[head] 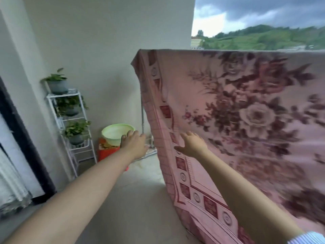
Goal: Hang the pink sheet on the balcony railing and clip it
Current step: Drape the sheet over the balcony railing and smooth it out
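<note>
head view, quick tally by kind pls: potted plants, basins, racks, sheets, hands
potted plants: 3 (top, middle, bottom)
green basin: 1
white rack: 1
pink sheet: 1
hands: 2 (left hand, right hand)
total: 8

Pale plaster wall (pixel 98 41); bare concrete floor (pixel 133 196); white wire plant shelf (pixel 70 120) at left; grey clouds (pixel 255 9) over green hillside (pixel 263 37).
</note>
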Tool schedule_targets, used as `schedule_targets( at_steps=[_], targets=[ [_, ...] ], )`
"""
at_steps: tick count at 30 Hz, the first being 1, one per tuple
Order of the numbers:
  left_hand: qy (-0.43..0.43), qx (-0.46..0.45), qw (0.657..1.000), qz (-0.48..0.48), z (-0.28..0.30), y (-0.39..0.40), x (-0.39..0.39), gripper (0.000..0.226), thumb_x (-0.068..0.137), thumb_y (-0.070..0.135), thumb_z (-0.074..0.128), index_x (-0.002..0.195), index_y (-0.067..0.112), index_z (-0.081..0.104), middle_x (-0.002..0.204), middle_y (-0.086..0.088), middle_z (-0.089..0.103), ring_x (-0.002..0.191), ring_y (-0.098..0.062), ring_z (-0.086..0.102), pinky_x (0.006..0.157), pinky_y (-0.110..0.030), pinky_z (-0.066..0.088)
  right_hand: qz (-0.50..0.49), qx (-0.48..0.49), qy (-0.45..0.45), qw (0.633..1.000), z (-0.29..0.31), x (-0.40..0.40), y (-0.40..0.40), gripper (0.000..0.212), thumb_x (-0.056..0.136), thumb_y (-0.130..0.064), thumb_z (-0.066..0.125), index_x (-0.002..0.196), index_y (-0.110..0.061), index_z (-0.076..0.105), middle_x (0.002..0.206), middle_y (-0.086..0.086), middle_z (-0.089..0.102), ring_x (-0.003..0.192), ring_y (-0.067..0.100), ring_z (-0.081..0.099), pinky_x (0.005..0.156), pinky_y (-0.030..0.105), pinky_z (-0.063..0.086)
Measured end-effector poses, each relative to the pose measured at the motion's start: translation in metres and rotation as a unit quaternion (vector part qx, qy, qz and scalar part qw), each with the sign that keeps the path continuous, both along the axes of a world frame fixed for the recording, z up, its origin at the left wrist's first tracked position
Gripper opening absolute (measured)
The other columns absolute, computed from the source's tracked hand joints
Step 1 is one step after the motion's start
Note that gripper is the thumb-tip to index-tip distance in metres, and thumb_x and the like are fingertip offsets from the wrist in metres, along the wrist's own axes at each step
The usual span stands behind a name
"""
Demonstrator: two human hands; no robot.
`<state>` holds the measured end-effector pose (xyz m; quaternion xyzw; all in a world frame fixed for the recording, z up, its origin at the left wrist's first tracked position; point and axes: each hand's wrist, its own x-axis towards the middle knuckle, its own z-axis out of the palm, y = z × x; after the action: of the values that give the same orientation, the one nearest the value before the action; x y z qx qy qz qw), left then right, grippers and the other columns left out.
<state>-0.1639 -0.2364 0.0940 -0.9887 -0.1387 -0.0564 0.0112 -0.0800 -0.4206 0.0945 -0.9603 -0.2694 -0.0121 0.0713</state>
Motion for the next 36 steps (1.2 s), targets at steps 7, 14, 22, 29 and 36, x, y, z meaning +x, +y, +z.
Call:
schedule_targets(
  at_steps=[7, 14, 22, 29, 36],
  targets=[
    [0.004, 0.006, 1.0, 0.027, 0.007, 0.155, 0.108, 0.048, 0.089, 0.038, 0.045, 0.129, 0.012, 0.04, 0.139, -0.013, 0.038, 0.132, -0.03, 0.029, 0.106, -0.043, 0.03, 0.072, 0.012, 0.014, 0.997, -0.001, 0.119, 0.187, 0.065, 0.082, -0.047, 0.054, 0.134, -0.011, 0.036, 0.139, 0.014, 0.04, 0.128, 0.031, 0.038, 0.1, 0.04, 0.037],
    [0.016, 0.005, 0.999, 0.036, -0.008, 0.331, 0.239, 0.047, 0.09, 0.041, 0.043, 0.128, 0.012, 0.041, 0.136, -0.013, 0.04, 0.131, -0.03, 0.031, 0.105, -0.042, 0.031, 0.075, 0.002, 0.016, 0.997, -0.017, 0.25, 0.362, 0.064, 0.084, -0.049, 0.05, 0.134, -0.011, 0.034, 0.141, 0.014, 0.036, 0.13, 0.03, 0.033, 0.106, 0.04, 0.034],
    [0.028, -0.023, 0.999, -0.018, -0.001, 0.481, 0.429, 0.048, 0.089, 0.042, 0.043, 0.128, 0.013, 0.04, 0.136, -0.011, 0.042, 0.13, -0.028, 0.034, 0.104, -0.04, 0.033, -0.016, 0.037, 0.01, 0.999, 0.009, 0.413, 0.479, 0.061, 0.085, -0.045, 0.051, 0.133, -0.011, 0.034, 0.141, 0.013, 0.038, 0.126, 0.03, 0.04, 0.1, 0.038, 0.039],
    [-0.019, -0.08, 0.995, -0.065, 0.017, 0.546, 0.617, 0.049, 0.092, 0.04, 0.039, 0.131, 0.01, 0.038, 0.137, -0.011, 0.042, 0.129, -0.029, 0.035, 0.102, -0.04, 0.036, -0.069, 0.083, -0.084, 0.991, 0.048, 0.561, 0.531, 0.059, 0.084, -0.038, 0.055, 0.134, -0.013, 0.036, 0.141, 0.009, 0.041, 0.128, 0.027, 0.038, 0.105, 0.038, 0.036],
    [-0.096, -0.183, 0.975, -0.082, 0.05, 0.588, 0.795, 0.049, 0.093, 0.036, 0.041, 0.127, 0.001, 0.042, 0.132, -0.019, 0.048, 0.123, -0.034, 0.045, 0.099, -0.039, 0.04, -0.113, 0.09, -0.135, 0.98, 0.076, 0.701, 0.582, 0.053, 0.088, -0.032, 0.05, 0.134, -0.011, 0.035, 0.137, 0.009, 0.044, 0.124, 0.026, 0.041, 0.1, 0.036, 0.04]
  ],
)
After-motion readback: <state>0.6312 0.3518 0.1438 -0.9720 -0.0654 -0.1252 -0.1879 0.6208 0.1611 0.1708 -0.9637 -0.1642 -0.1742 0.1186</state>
